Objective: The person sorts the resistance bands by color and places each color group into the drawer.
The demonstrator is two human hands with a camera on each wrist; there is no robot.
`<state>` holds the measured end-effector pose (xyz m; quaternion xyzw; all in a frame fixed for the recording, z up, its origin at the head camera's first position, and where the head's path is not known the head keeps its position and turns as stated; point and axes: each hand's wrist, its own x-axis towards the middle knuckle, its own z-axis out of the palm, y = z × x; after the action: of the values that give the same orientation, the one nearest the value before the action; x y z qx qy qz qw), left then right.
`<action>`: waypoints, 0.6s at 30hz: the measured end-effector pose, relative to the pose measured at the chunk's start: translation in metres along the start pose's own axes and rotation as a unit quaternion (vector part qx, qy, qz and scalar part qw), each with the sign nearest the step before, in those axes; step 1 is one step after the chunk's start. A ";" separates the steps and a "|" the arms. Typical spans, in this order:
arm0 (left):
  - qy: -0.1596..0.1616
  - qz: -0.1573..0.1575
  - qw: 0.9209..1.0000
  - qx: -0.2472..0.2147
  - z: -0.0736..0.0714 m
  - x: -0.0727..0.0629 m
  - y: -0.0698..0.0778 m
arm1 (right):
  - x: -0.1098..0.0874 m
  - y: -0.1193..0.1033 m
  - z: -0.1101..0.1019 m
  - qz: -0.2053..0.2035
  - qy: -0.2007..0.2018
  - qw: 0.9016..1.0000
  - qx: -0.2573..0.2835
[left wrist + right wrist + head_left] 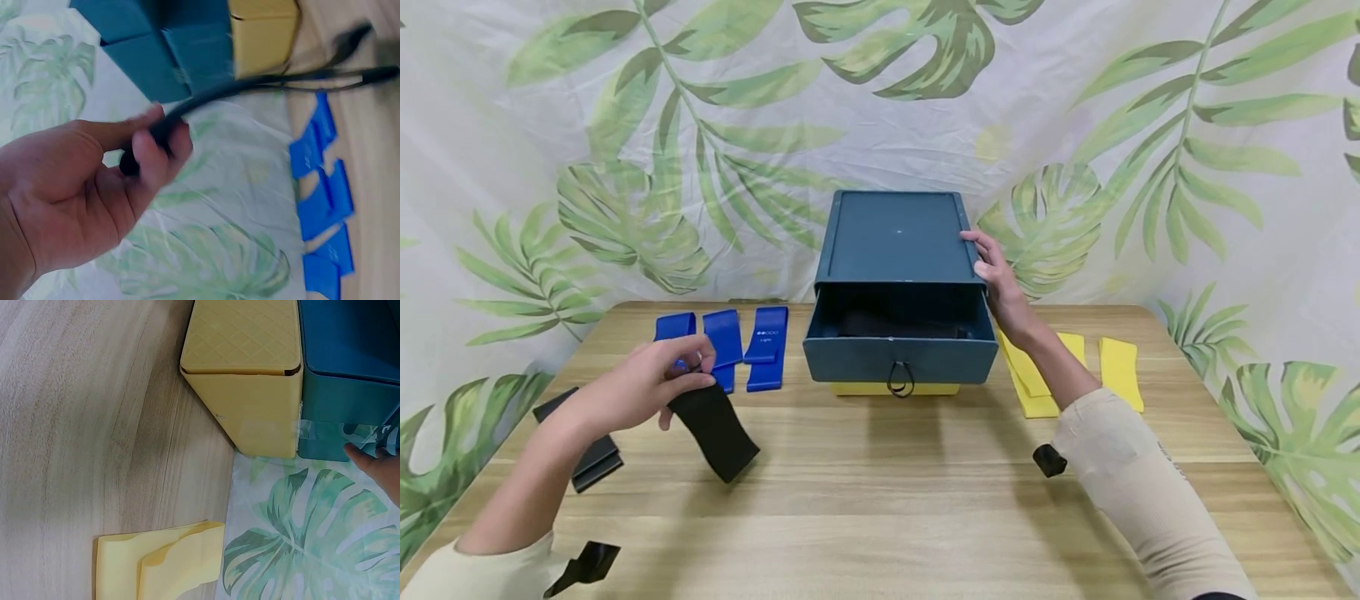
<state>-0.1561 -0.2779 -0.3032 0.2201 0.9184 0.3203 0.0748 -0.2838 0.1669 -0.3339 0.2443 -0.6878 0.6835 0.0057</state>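
My left hand point(647, 383) pinches one end of a flat black resistance band point(718, 429) between thumb and fingers. Its lower end hangs over the table, left of a dark blue drawer box point(895, 237). The left wrist view catches the band edge-on and blurred. My right hand point(1003, 287) rests against the right side and top edge of the box, its fingers fairly straight. At the front of the box, the drawer point(857, 360) is pulled out. Something dark lies inside it, its kind unclear. A black cord loop point(900, 380) hangs on the drawer front.
A yellow drawer unit point(244, 400) stands beneath the blue box. Several blue bands point(767, 350) lie left of it, some marked with print. More black bands point(597, 462) lie beneath my left forearm. Yellow bands point(1120, 372) lie at the right, partly behind my right arm.
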 end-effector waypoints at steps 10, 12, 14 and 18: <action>0.044 0.015 0.987 -0.152 -0.010 0.014 0.032 | 0.000 -0.001 0.000 0.008 -0.002 1.000 0.000; 0.065 0.022 0.984 -0.167 -0.011 0.017 0.037 | 0.001 -0.001 0.000 0.007 -0.002 1.000 0.002; 0.081 0.027 0.979 -0.185 -0.012 0.019 0.041 | 0.001 -0.001 -0.001 0.006 -0.001 1.000 0.002; 0.091 0.047 0.976 -0.195 -0.018 0.022 0.048 | 0.000 -0.001 -0.001 0.006 0.000 1.000 -0.001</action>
<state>-0.1630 -0.2443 -0.2593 0.2143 0.8300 0.5147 0.0173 -0.2841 0.1676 -0.3327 0.2400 -0.6898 0.6831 0.0015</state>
